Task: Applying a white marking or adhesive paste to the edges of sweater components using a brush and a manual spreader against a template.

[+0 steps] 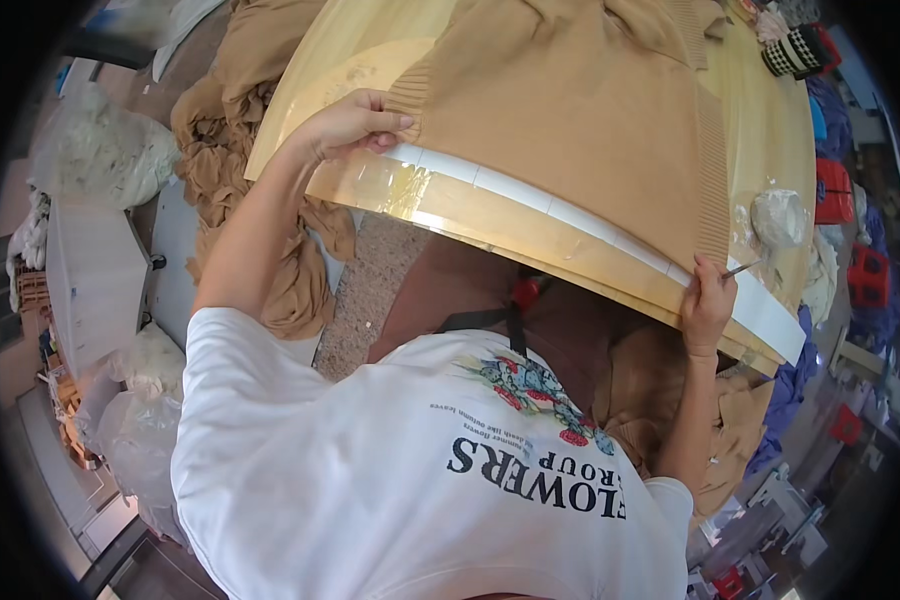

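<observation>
A tan knit garment [580, 130] with ribbed borders lies spread on the pale wooden tabletop [770, 120]. With closed fingers, my left hand [355, 122] pinches its ribbed left corner near the table's front edge. The opposite corner is gripped by my right hand [708, 300]. A thin dark pointed tool [744, 268] also sticks out of that hand; its kind is unclear. Between both hands the garment's lower edge runs along a white marked strip [515, 193] fixed near the table edge. Clear shiny tape [410, 188] covers part of this border.
Heaped tan knit pieces [235, 150] lie left of the table, and more tan fabric [730, 430] hangs beneath its right side. A plastic-wrapped bundle [778, 218] rests on the right tabletop. Red containers [832, 190] stand beyond; plastic bags [105, 150] fill the far left.
</observation>
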Action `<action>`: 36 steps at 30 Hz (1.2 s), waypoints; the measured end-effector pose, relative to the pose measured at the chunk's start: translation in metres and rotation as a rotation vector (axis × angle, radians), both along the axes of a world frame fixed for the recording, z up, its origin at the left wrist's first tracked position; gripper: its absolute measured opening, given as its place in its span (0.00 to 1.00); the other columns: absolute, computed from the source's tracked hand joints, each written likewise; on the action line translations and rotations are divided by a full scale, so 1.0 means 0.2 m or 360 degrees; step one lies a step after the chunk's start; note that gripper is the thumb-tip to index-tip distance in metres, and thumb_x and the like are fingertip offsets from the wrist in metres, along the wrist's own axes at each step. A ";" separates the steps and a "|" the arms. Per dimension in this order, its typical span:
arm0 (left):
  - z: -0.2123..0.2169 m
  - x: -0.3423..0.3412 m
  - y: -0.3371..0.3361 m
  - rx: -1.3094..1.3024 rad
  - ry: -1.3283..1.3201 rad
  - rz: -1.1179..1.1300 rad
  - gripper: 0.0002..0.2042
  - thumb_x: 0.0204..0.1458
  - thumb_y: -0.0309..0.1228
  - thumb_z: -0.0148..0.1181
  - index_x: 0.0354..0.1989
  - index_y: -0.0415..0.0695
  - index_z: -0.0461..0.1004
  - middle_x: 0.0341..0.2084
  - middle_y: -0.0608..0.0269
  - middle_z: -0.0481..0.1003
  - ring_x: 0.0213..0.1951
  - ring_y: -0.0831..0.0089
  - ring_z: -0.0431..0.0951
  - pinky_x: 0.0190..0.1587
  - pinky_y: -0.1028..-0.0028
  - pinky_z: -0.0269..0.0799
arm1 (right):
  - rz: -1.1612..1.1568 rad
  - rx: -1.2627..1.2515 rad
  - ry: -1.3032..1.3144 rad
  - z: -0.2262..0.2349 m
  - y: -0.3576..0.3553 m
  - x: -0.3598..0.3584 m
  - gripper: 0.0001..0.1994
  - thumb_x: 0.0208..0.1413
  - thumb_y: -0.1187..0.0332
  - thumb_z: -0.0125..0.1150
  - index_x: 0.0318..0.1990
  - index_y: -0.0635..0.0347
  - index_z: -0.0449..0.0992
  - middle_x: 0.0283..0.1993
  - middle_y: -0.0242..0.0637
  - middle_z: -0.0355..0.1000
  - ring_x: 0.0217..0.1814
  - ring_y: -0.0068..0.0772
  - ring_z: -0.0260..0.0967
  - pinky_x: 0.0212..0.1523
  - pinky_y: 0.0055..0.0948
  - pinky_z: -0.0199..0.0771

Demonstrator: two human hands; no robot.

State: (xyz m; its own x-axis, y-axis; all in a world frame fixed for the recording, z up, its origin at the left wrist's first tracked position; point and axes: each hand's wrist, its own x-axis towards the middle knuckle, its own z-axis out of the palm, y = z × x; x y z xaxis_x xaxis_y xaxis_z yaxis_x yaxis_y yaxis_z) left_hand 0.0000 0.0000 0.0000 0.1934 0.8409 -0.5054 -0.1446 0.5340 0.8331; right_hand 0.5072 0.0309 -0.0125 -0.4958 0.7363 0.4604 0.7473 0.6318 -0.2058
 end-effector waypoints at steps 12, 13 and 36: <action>0.03 0.13 0.02 0.0285 0.1245 -0.0141 0.07 0.46 0.28 0.57 0.24 0.36 0.71 0.14 0.67 0.69 0.16 0.80 0.66 0.20 0.78 0.62 | -0.0050 -0.0075 -0.0010 0.02 -0.02 0.06 0.14 0.41 0.83 0.53 0.38 0.62 0.73 0.34 0.40 0.71 0.36 0.43 0.65 0.40 0.34 0.66; -0.02 0.14 0.01 0.0420 0.1583 -0.0141 0.08 0.44 0.28 0.57 0.24 0.34 0.72 0.14 0.65 0.70 0.17 0.76 0.69 0.22 0.75 0.65 | -0.0057 -0.0091 -0.0069 0.04 -0.01 0.06 0.14 0.40 0.82 0.53 0.38 0.61 0.73 0.34 0.41 0.71 0.36 0.44 0.65 0.39 0.35 0.66; -0.20 2.04 0.23 0.2217 0.1377 -0.0447 0.11 0.38 0.26 0.53 0.33 0.44 0.75 0.34 0.66 0.70 0.38 0.68 0.68 0.38 0.68 0.62 | 0.0236 -0.0419 0.0010 0.09 0.29 0.35 0.12 0.40 0.80 0.52 0.34 0.56 0.70 0.28 0.36 0.64 0.36 0.42 0.62 0.39 0.34 0.62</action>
State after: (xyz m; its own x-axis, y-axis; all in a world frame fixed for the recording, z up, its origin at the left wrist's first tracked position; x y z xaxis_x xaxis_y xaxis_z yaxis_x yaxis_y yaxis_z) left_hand 0.4079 0.0462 -0.0399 0.4882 0.6999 0.5214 0.5493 -0.7106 0.4396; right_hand 0.5768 0.0887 0.0046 -0.6044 0.7507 0.2666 0.6491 0.6581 -0.3815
